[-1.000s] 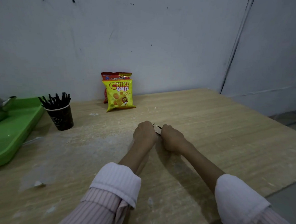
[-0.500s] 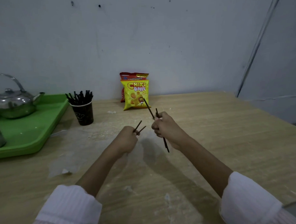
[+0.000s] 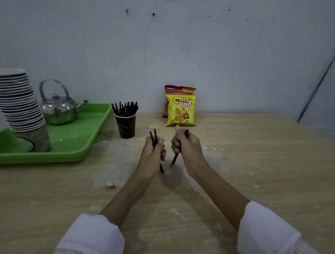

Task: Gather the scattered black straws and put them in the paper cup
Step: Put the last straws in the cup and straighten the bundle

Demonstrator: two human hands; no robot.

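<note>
A dark paper cup (image 3: 126,126) stands on the wooden table near the green tray, with several black straws (image 3: 125,108) sticking out of it. My left hand (image 3: 154,150) is raised over the table's middle, shut on two black straws (image 3: 153,135) held nearly upright. Just to its right, my right hand (image 3: 185,144) is shut on black straws (image 3: 175,159) whose lower ends point down toward the table. Both hands are in front of and to the right of the cup, apart from it.
A green tray (image 3: 71,142) at the left holds a metal kettle (image 3: 59,109) and a tall stack of paper cups (image 3: 17,102). Two snack bags (image 3: 180,108) lean on the wall behind my hands. The table's top has pale smudges.
Both hands have lifted off the table with straws in them and turned the straws more upright. The view has swung left, bringing the kettle and cup stack into sight.
</note>
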